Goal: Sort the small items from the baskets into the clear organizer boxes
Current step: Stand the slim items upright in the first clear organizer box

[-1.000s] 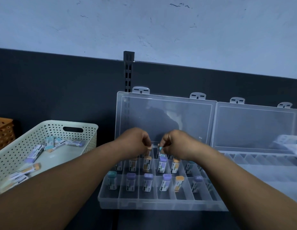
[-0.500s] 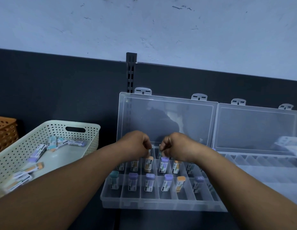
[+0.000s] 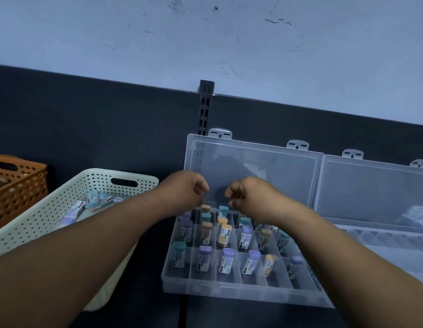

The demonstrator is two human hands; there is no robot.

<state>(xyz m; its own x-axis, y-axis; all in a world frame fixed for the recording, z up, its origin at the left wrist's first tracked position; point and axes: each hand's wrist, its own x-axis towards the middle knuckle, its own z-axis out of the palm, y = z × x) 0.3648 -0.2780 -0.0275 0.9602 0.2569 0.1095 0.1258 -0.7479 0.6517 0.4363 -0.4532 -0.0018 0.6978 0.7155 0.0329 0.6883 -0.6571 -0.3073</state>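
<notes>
Both hands hover over the back row of the nearer clear organizer box (image 3: 229, 287). The left hand (image 3: 188, 189) and right hand (image 3: 249, 194) are close together but not touching, backs to the camera and fingers curled downward. The fingertips are turned away, so I cannot tell whether either hand pinches anything. An orange-capped vial (image 3: 205, 207) stands just below the left hand and a teal-capped vial (image 3: 222, 209) just below the right, which suggests the hands are seating or releasing pieces in those far compartments.

The box lies directly in front of the person on the dark worktop (image 3: 139, 304). Its lid (image 3: 253, 176) is swung up and leans back toward the dark rear panel, probably so every compartment can be reached from above. The white basket (image 3: 40, 223) sits just to the left, under the left forearm and within easy reach. An orange basket (image 3: 18, 185) stands beyond it.

The sorted vials (image 3: 227, 260) stand in the compartments with caps up and long axes near upright, tipped slightly away, labels toward the person — handy for reading cap colours at a glance. One orange-labelled vial (image 3: 224, 235) in the middle row leans more than its neighbours. The loose vials (image 3: 74, 210) in the white basket lie on their sides, with long axes flat and pointing various ways.

A second organizer box (image 3: 371, 235), with its lid also raised, lies to the right.
</notes>
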